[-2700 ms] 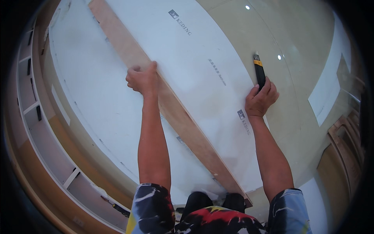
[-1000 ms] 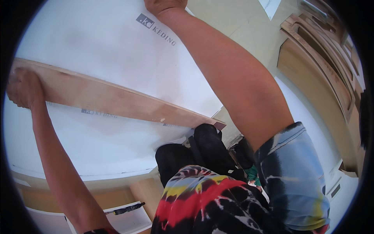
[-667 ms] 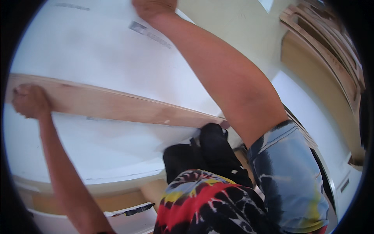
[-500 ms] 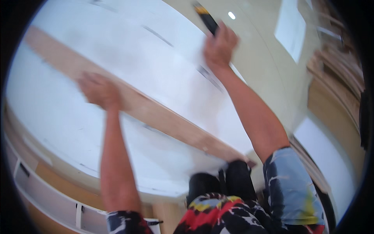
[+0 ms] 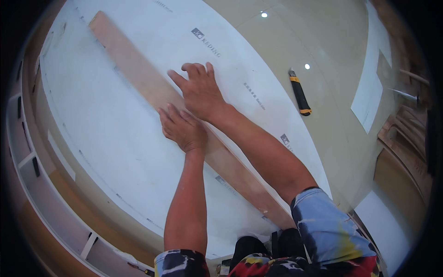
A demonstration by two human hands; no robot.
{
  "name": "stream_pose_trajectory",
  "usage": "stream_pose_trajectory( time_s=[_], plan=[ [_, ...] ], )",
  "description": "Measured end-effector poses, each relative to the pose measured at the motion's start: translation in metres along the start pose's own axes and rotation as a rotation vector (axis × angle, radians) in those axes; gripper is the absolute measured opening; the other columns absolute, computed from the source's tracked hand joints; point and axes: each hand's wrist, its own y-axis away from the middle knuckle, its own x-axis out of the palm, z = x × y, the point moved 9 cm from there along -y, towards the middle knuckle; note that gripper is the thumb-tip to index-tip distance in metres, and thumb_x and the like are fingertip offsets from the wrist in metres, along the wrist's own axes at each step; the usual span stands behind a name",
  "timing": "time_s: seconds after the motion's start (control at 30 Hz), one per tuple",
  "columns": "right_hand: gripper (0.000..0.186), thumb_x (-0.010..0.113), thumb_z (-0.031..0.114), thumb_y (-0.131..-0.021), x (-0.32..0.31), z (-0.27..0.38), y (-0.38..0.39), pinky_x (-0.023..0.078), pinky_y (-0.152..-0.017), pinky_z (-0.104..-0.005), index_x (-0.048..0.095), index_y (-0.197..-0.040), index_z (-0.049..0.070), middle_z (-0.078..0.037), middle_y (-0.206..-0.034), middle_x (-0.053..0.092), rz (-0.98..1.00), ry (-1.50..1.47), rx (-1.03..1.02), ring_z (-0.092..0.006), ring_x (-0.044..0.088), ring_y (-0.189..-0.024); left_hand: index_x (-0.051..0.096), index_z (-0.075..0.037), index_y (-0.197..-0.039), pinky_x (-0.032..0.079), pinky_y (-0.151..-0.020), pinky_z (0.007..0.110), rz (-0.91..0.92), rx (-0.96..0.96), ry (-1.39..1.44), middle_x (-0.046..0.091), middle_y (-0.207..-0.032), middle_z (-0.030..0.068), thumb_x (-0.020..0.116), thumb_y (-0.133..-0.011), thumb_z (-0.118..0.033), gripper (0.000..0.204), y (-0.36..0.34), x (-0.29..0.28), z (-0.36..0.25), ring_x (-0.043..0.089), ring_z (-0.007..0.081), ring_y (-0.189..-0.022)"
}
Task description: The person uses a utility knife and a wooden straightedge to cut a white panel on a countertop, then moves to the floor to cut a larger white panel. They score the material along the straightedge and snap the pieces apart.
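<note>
The utility knife, earlier held in the right hand, is now laid on the floor beside the white board. The right fingers are spread; the left hand's fingers are extended, slightly parted, over the wooden strip on the board.

2 glare spots on glossy floor, bent edges, dark corners

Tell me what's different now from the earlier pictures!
The right hand has let go of the black-and-yellow utility knife and moved left, over to the wooden plank, with its fingers spread. The knife now lies on the floor, beside the white panel. The left hand is still at the plank, and the plank still lies slantwise across the panel.
</note>
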Motion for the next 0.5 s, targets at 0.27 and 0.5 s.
stream_pose_trajectory(
  time_s=[0.27, 0.5],
  plan=[
    [0.048, 0.062, 0.013, -0.090, 0.055, 0.008, -0.040, 0.042, -0.083, -0.0443, 0.059, -0.138, 0.020, -0.008, -0.107, 0.059, 0.353, 0.271, -0.034, -0.0249, 0.057, -0.100, 0.043, -0.001, -0.151, 0.020, -0.120, 0.055, -0.032, 0.033, -0.003, 0.030, -0.161, 0.0285, 0.041, -0.106, -0.027, 0.052, 0.002, 0.000, 0.003, 0.030, 0.0407, -0.149],
    [0.035, 0.063, 0.012, -0.090, 0.066, 0.023, -0.053, 0.046, -0.085, -0.0500, 0.062, -0.124, 0.008, -0.011, -0.109, 0.065, 0.468, 0.277, -0.062, -0.0258, 0.064, -0.105, 0.040, -0.002, -0.152, 0.020, -0.120, 0.055, -0.022, 0.025, 0.000, 0.027, -0.162, 0.0269, 0.042, -0.107, -0.027, 0.052, 0.003, 0.001, 0.003, 0.028, 0.0400, -0.150]
  ],
)
